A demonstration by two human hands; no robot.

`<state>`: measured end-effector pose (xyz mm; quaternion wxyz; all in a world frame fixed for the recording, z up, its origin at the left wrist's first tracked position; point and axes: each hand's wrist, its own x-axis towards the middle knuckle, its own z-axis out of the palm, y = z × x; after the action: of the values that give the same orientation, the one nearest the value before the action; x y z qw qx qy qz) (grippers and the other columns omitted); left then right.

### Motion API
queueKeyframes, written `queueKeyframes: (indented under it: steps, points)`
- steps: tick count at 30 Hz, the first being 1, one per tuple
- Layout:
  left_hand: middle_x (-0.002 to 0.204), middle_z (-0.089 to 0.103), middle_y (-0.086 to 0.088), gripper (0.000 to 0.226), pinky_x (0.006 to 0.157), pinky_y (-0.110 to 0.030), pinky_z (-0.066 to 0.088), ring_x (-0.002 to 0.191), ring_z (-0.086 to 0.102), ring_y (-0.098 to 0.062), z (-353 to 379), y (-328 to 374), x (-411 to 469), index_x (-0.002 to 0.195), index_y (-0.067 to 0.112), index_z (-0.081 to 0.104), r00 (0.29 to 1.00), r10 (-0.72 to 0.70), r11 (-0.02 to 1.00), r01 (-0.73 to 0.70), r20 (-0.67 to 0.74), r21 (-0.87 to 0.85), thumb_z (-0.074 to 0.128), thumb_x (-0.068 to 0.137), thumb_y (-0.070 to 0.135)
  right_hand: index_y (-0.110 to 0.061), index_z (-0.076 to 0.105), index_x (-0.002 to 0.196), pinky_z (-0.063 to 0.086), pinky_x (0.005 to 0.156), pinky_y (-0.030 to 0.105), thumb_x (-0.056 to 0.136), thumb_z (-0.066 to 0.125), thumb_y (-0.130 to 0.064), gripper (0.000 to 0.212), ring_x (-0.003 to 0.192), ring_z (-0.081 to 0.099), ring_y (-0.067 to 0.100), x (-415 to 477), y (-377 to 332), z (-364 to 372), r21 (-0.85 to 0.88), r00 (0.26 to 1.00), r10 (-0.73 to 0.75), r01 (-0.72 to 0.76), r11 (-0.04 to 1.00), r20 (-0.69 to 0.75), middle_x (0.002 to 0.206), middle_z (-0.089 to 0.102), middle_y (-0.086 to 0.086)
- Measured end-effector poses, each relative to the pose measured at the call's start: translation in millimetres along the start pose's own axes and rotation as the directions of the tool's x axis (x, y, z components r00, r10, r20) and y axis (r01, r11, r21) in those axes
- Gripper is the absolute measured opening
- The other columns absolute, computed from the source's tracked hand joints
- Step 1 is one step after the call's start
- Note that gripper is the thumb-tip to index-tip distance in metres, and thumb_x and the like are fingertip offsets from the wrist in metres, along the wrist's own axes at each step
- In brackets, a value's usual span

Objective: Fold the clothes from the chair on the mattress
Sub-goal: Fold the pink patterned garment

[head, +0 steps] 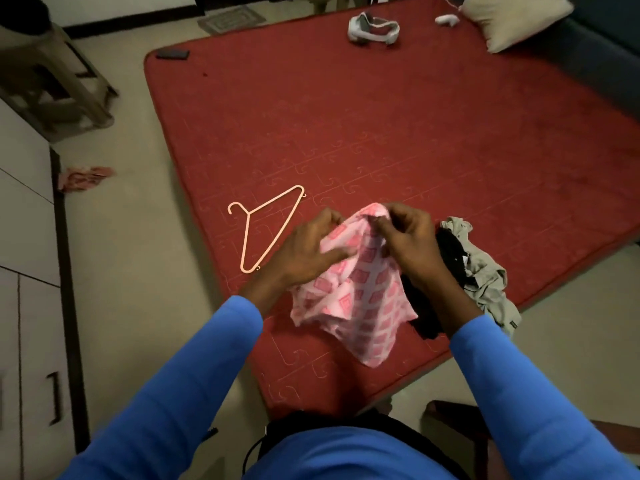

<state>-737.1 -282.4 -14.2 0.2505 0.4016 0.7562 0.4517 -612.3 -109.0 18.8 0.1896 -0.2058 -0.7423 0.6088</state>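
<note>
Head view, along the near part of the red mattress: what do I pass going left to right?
Pink hanger → pink patterned cloth, gripped at its top by the left hand and the right hand → black garment → grey garment.

pink hanger [245, 240] | beige pillow [512, 19] | plastic stool [52, 81] | white cabinet [24, 202]

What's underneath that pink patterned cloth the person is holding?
The red mattress lies under the pink cloth, which the left hand and right hand hold. A black garment shows at its right edge; how far it runs underneath is covered.
</note>
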Motion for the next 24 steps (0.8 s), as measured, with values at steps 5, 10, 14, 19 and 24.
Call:
queueKeyframes:
  steps: [5, 10, 14, 19, 24]
  points:
    - [0.097, 0.08, 0.005, 0.044, 0.083, -0.046, 0.061, 0.09, 0.077, -0.019, -38, -38, -24, 0.101, 0.025, 0.078, 0.904, -0.324, 0.941, 0.28, 0.278, 0.188, 0.085, 0.071, 0.057, -0.008, 0.076, 0.099, 0.06, 0.062, 0.037, 0.101, 0.063, -0.008, 0.014, 0.071, 0.071, 0.018, -6, 16, -12, 0.054, 0.98, 0.085, -0.076, 0.996, -0.178, 0.087, 0.076, 0.011]
    - [0.092, 0.08, -0.012, 0.021, 0.066, -0.031, 0.059, 0.074, 0.076, -0.023, -92, -3, -26, 0.103, 0.003, 0.076, 0.907, -0.293, 0.952, 0.306, 0.304, 0.006, 0.083, 0.085, 0.013, -0.016, 0.079, 0.088, 0.057, 0.066, 0.037, 0.096, 0.065, -0.006, 0.019, 0.073, 0.067, 0.022, -9, 27, -24, 0.212, 0.897, 0.205, -0.129, 0.969, -0.391, 0.083, 0.073, 0.008]
    - [0.067, 0.07, 0.011, 0.009, 0.061, -0.026, 0.047, 0.057, 0.06, -0.001, -99, 6, -19, 0.083, 0.011, 0.076, 0.921, -0.307, 0.952, 0.292, 0.242, 0.094, 0.083, 0.087, 0.014, -0.023, 0.078, 0.084, 0.053, 0.066, 0.034, 0.092, 0.069, -0.012, 0.016, 0.069, 0.064, 0.013, -1, 31, -28, 0.1, 0.894, 0.161, -0.131, 0.986, -0.417, 0.077, 0.072, -0.002]
    - [0.069, 0.068, 0.004, 0.023, 0.051, -0.021, 0.046, 0.057, 0.058, -0.008, -107, 8, -12, 0.08, 0.018, 0.08, 0.939, -0.335, 0.92, 0.344, 0.081, -0.19, 0.092, 0.071, 0.035, -0.013, 0.079, 0.089, 0.055, 0.059, 0.036, 0.09, 0.071, -0.011, 0.009, 0.066, 0.064, 0.017, 11, 23, -32, 0.134, 0.889, 0.127, -0.075, 0.988, -0.44, 0.076, 0.072, 0.005]
    - [0.073, 0.067, -0.001, 0.016, 0.056, -0.024, 0.043, 0.063, 0.056, -0.012, -96, 15, -10, 0.078, 0.016, 0.078, 0.908, -0.397, 0.901, 0.414, 0.134, -0.133, 0.088, 0.077, 0.029, -0.016, 0.079, 0.085, 0.048, 0.059, 0.033, 0.089, 0.073, -0.041, 0.026, 0.061, 0.054, 0.004, 24, 38, -49, -0.21, 0.852, 0.073, -0.21, 0.955, -0.519, 0.066, 0.067, -0.011]
